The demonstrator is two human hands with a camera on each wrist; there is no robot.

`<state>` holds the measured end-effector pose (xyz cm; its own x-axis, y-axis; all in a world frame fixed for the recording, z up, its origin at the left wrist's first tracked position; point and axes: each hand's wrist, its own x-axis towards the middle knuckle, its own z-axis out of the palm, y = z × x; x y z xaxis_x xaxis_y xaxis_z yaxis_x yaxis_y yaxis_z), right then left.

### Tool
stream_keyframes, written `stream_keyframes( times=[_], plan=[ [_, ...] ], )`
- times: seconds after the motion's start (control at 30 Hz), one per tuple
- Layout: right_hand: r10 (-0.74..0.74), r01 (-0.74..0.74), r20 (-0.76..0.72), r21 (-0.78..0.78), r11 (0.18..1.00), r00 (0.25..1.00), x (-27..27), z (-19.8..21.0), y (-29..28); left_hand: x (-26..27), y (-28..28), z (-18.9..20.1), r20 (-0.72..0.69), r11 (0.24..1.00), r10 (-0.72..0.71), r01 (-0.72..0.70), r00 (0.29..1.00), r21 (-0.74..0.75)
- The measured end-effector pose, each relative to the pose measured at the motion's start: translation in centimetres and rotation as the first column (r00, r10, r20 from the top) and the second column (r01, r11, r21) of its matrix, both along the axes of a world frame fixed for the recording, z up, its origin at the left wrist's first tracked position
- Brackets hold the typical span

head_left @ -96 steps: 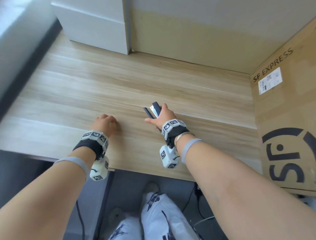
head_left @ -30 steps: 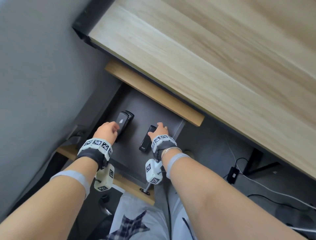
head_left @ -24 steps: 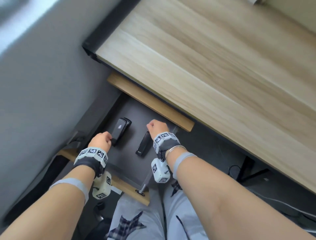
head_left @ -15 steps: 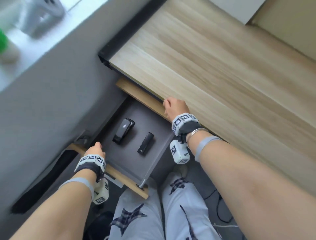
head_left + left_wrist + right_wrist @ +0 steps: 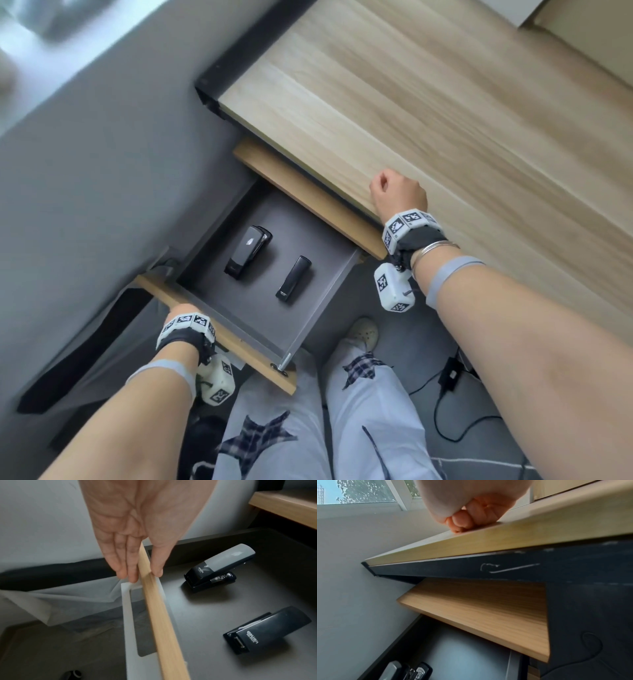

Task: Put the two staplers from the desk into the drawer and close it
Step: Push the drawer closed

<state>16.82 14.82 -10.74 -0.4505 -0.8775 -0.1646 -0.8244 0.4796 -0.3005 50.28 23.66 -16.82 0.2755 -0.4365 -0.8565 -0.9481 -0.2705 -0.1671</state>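
two staplers (image 5: 249, 251) (image 5: 294, 279) lie side by side, apart, on the floor of the open drawer (image 5: 310, 327) — the left hand (image 5: 137, 536) pinches its wooden front edge, likely to push it shut, while the right hand (image 5: 399, 197), curled and holding nothing, rests on the desk (image 5: 445, 102) edge, perhaps for balance.

Desk top (image 5: 428, 113) showing pale, matt wood grain, edged below by a dark matt frame (image 5: 505, 566) carrying pale scratches. Drawer (image 5: 260, 305) presenting a smooth, dark grey matt floor and a light wood front panel (image 5: 157, 601). Larger stapler (image 5: 221, 566) displaying glossy grey and black plastic with bright metal parts; smaller stapler (image 5: 267, 630) appearing in smooth black plastic.
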Motion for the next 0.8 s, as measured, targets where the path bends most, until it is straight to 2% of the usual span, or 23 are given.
stream_keyframes(
  times=[0.1, 0.23, 0.3, 0.43, 0.57, 0.67, 0.8],
  plan=[
    [0.011, -0.012, -0.034, -0.012, 1.0, 0.999, 0.0, -0.3, -0.1, -0.7, -0.5, -0.7, 0.025, 0.997, 0.047, -0.045, 0.999, -0.063],
    [0.046, -0.045, -0.086, 0.016, 0.999, 0.995, 0.0, -0.1, -0.2, -2.0, -2.5, 0.1, 0.014, 0.993, -0.109, 0.108, 0.994, 0.038],
    [0.043, -0.042, -0.107, 0.014, 0.999, 0.993, 0.0, -0.1, -0.1, -3.0, -3.5, 0.2, 0.006, 0.992, -0.114, 0.114, 0.993, 0.053],
    [0.0, 0.001, -0.141, 0.002, 1.0, 0.99, -1.2, 0.0, 0.1, -5.1, -5.2, 0.5, -0.003, 0.997, -0.078, 0.078, 0.997, -0.019],
    [-0.012, 0.009, -0.2, -0.018, 1.0, 0.98, -2.9, -0.1, 0.6, -6.9, -7.5, -0.1, -0.062, 0.991, 0.091, -0.096, 0.994, -0.098],
    [0.002, -0.013, -0.228, -0.05, 0.999, 0.974, -3.0, -0.8, 0.8, -8.3, -9.2, -1.3, -0.157, 0.915, 0.323, -0.35, 0.933, -0.202],
    [0.003, -0.025, -0.233, -0.09, 0.996, 0.972, -3.0, -1.5, 1.0, -10.5, -11.1, -1.9, -0.242, 0.869, 0.383, -0.437, 0.891, -0.233]
  ],
)
